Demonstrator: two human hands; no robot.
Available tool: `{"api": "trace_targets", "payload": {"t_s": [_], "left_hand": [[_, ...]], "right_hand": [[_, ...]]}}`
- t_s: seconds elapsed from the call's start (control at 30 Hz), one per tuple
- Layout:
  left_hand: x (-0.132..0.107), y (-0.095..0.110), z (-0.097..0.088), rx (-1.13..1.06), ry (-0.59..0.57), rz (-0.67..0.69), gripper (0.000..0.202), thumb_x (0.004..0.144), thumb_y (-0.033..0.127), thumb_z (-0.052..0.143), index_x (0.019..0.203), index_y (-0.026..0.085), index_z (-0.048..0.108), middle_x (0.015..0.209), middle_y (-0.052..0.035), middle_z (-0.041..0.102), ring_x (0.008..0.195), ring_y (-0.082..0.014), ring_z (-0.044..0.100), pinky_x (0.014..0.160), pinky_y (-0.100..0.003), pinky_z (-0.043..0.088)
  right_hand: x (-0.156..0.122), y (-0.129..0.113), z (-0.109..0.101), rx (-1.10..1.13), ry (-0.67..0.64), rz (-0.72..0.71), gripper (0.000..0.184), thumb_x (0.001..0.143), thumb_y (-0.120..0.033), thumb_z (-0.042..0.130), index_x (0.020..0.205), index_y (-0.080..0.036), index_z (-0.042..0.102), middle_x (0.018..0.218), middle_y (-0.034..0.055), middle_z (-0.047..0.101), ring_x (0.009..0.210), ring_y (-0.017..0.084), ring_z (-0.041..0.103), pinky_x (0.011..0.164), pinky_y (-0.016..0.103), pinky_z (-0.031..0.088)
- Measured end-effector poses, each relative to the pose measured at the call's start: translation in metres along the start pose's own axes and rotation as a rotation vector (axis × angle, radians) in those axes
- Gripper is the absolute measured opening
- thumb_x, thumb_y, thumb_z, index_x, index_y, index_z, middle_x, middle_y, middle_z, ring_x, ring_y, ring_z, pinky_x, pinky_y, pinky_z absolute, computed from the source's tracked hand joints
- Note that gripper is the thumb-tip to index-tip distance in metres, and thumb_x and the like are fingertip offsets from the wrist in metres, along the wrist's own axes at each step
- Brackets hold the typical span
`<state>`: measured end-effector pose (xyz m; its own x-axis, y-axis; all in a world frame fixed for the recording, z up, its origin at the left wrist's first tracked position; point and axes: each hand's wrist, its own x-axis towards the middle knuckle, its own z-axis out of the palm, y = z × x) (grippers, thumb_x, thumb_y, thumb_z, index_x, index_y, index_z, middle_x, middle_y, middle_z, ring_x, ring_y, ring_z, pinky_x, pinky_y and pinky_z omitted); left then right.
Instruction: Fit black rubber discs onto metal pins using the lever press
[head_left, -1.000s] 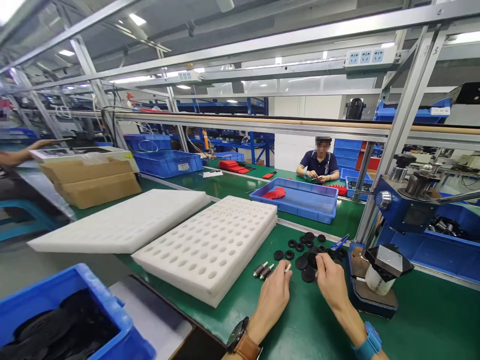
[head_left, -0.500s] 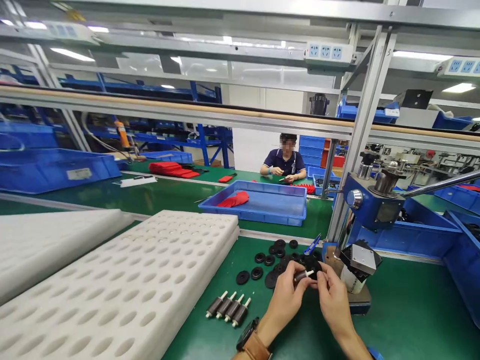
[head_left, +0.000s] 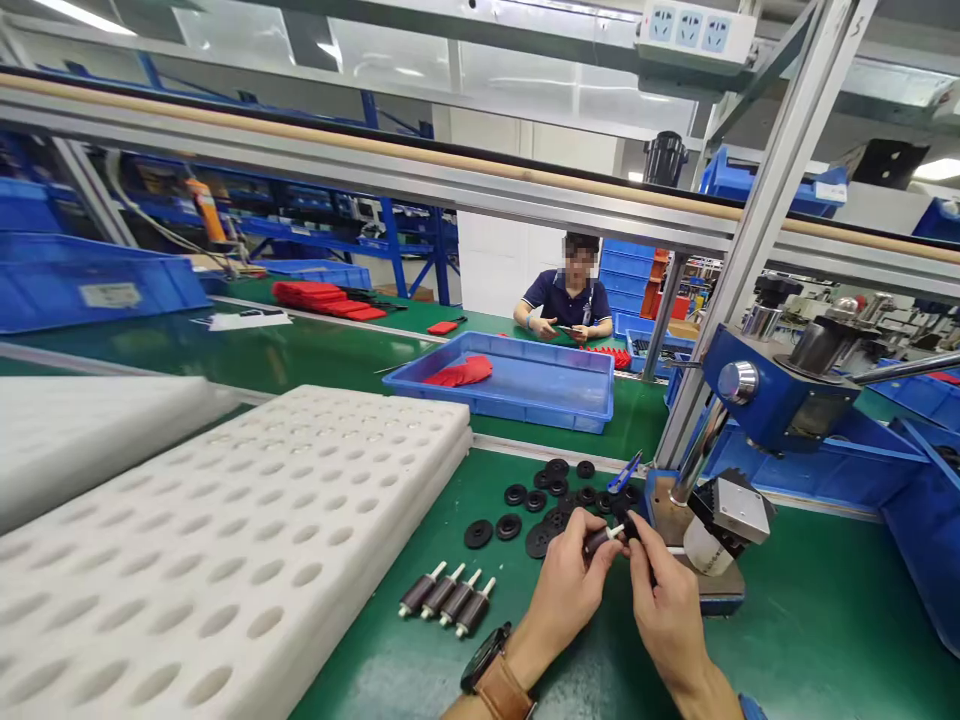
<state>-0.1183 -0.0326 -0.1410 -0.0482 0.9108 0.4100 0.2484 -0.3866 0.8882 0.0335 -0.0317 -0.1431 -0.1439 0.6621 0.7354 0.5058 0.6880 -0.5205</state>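
Pinching a small dark rotor with a white shaft [head_left: 602, 539], the left hand [head_left: 568, 590] steadies it while the right hand [head_left: 664, 600] grips a black disc [head_left: 628, 523] at the shaft tip; both hover just above the green tabletop [head_left: 825, 620]. Step in hand looks like seating the disc on the shaft; next calls for square alignment. Near left lie four finished-looking rotors [head_left: 444, 598] beside the white foam tray [head_left: 247, 540]. Beyond, loose black discs [head_left: 540, 500], then the blue hand press [head_left: 757, 420].
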Motion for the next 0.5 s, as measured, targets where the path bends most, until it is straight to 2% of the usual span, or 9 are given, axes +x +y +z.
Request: {"api": "trace_targets", "payload": {"t_s": [0.1, 0.17, 0.4, 0.5], "left_hand": [[-0.002, -0.006, 0.003, 0.0, 0.016, 0.004, 0.013, 0.095, 0.034, 0.056, 0.096, 0.021, 0.055, 0.086, -0.0034, 0.066, 0.075, -0.0193, 0.063, 0.068, -0.03, 0.046], [-0.002, -0.008, 0.005, -0.046, 0.016, -0.006, 0.014, 0.095, 0.035, 0.055, 0.096, 0.021, 0.055, 0.087, -0.0034, 0.065, 0.076, -0.0193, 0.062, 0.069, -0.03, 0.047], [0.002, -0.013, 0.007, -0.168, 0.003, -0.028, 0.008, 0.091, 0.026, 0.058, 0.093, 0.021, 0.052, 0.086, -0.0006, 0.059, 0.078, -0.0174, 0.058, 0.071, -0.03, 0.048], [0.003, -0.015, 0.007, -0.207, -0.048, -0.036, 0.009, 0.092, 0.027, 0.058, 0.093, 0.022, 0.051, 0.079, 0.0022, 0.056, 0.069, -0.0151, 0.054, 0.064, -0.027, 0.046]], "right_hand": [[-0.001, 0.006, -0.002, -0.063, -0.04, -0.169, 0.046, 0.101, -0.012, 0.047, 0.144, -0.022, 0.057, 0.136, 0.0091, 0.066, 0.123, 0.022, 0.066, 0.103, 0.035, 0.056], [-0.001, 0.009, -0.003, -0.066, -0.071, -0.194, 0.049, 0.1, -0.01, 0.046, 0.146, -0.025, 0.055, 0.142, 0.0081, 0.061, 0.13, 0.023, 0.061, 0.107, 0.038, 0.054], [0.007, 0.008, -0.006, 0.088, -0.209, -0.039, 0.042, 0.101, -0.018, 0.047, 0.139, -0.029, 0.061, 0.141, 0.0078, 0.062, 0.13, 0.023, 0.06, 0.107, 0.041, 0.053], [0.01, 0.003, -0.008, 0.137, -0.303, 0.013, 0.038, 0.102, -0.022, 0.047, 0.134, -0.029, 0.066, 0.144, 0.0089, 0.059, 0.132, 0.024, 0.058, 0.108, 0.042, 0.052]]}}
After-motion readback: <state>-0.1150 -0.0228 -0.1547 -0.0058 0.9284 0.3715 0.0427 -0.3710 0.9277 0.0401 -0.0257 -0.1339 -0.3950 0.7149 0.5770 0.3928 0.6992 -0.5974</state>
